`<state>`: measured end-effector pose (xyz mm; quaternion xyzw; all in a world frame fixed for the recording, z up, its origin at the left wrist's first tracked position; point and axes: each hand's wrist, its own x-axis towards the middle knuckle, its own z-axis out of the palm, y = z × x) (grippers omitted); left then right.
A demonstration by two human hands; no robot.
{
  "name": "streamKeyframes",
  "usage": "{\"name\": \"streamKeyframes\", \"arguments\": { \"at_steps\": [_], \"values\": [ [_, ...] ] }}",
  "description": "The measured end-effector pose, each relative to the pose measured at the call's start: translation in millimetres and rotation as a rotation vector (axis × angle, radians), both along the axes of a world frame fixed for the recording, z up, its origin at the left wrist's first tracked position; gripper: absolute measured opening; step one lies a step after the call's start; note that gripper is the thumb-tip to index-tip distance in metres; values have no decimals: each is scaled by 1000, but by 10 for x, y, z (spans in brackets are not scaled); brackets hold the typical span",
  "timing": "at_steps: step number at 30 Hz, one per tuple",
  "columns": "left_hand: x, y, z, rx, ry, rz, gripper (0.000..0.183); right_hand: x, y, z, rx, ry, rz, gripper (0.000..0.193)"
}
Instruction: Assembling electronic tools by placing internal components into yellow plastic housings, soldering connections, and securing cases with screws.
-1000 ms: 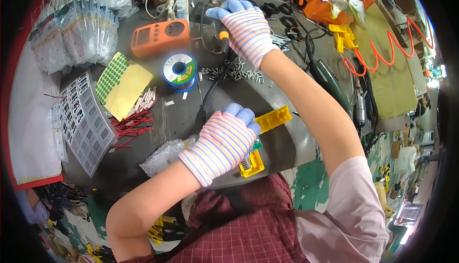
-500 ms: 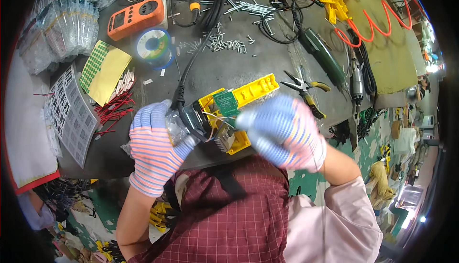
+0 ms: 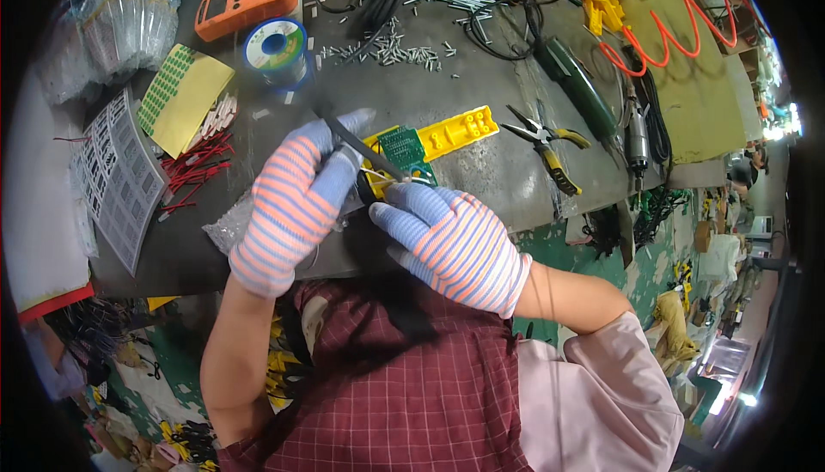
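Cable [image 3: 368,153] between left fingers [image 3: 336,182], wires [image 3: 376,176] at right fingers [image 3: 416,203]

gloves [image 3: 288,206]: matt knit cloth | case [image 3: 460,131]: smooth plastic | tabletop [image 3: 507,81]: smooth, scuffed, dull sheen | screws [image 3: 400,51]: shiny metal | apron [image 3: 412,386]: matt cloth

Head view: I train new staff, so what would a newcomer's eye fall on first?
Probably the left hand and right hand, both in striped knit gloves, at centre by a bright yellow plastic casing and green circuit board. Next, the coiled red-orange hose at upper right and the boxy orange device at upper left.
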<state>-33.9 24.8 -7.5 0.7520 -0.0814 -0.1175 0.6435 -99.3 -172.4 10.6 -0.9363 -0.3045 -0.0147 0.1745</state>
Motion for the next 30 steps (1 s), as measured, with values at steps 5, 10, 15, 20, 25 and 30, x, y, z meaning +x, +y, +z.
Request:
{"name": "streamKeyframes", "arguments": {
  "at_steps": [5,10,15,20,25,30],
  "values": [
    [109,57,-94,221,-58,-199,44,46,-72,43,133,91,-4,40],
    [161,-25,-20,265,13,-183,49,51,-141,32,168,160,7,47],
    [161,-60,-182,493,-308,-98,51,61,-115,117,92,153,3,49],
    [118,-134,-276,493,-419,-6,44,105,-175,110,165,160,46,50],
    [139,-143,-353,408,-384,13,33,143,-212,103,158,161,107,48],
    [144,-172,-433,504,-532,93,22,106,-192,104,264,223,38,45]
  ]
}}
